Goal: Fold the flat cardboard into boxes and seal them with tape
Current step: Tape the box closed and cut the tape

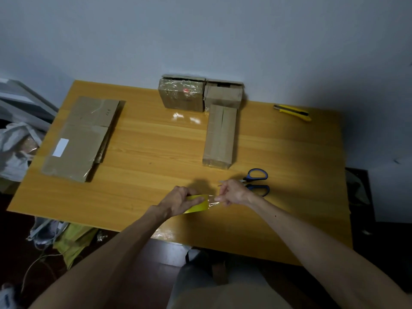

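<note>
1. The left hand [178, 201] curls round a yellow tape roll [197, 208] above the near part of the wooden table [156, 141]. The right hand [234, 194] pinches the free end of the clear tape strip [211, 200] stretched between the two.
2. The short strip could fold back and stick to itself or to the fingers if the tension goes slack. A crooked pull could split it lengthwise.
3. Both hands are occupied, so cutting probably means letting go of something, and the loose end may then snap back onto the roll.
4. The blue-handled scissors [256, 181] lie just behind the right hand (close enough to snag the sticky side).
5. The stack of flat cardboard [82, 137] lies well apart on the left, not yet folded. A long box [219, 134] lies beyond the hands, with a tape-wrapped box [181, 97] and another box [223, 94] against the wall.
6. A yellow utility knife [292, 112] rests far right, and bags [13, 148] sit off the table's left edge.
</note>
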